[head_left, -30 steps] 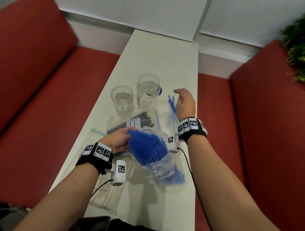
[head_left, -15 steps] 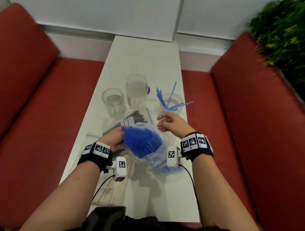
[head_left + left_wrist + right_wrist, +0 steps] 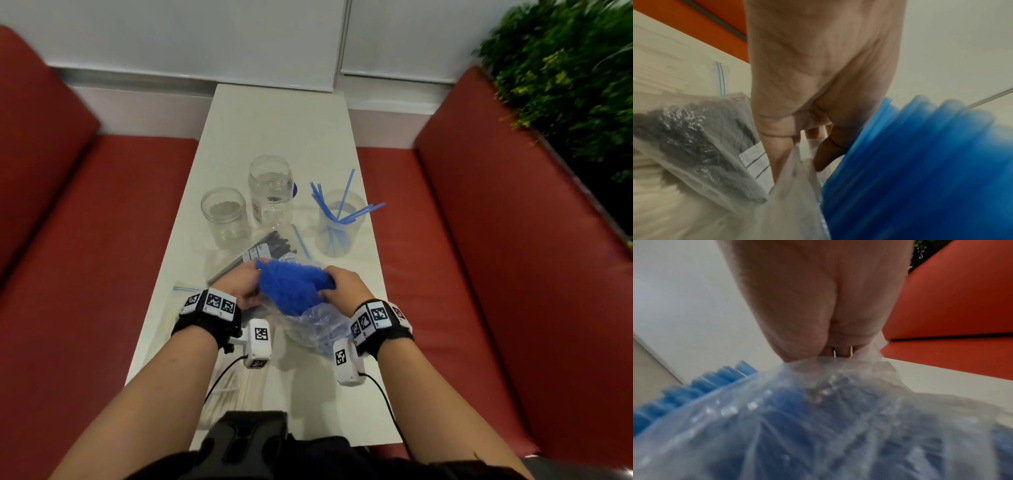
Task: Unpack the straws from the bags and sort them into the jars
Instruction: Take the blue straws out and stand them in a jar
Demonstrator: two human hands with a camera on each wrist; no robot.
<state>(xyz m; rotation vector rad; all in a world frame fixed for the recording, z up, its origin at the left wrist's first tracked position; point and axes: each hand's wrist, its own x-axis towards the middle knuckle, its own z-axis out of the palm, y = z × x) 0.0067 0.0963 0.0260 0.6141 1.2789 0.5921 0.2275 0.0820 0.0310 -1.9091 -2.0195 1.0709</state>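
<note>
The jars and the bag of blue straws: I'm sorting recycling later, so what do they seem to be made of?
The short jar looks like clear glass: thick rim, glossy wall. The tall jar could be glass or clear plastic. The jar holding straws seems translucent, cloudier plastic. The bag is thin clear plastic film, crinkled and shiny. The blue straws look like matte plastic.

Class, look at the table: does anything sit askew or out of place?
Yes. One blue straw lies loose on the table between the middle jar and the right jar, whose straws splay unevenly.
</note>
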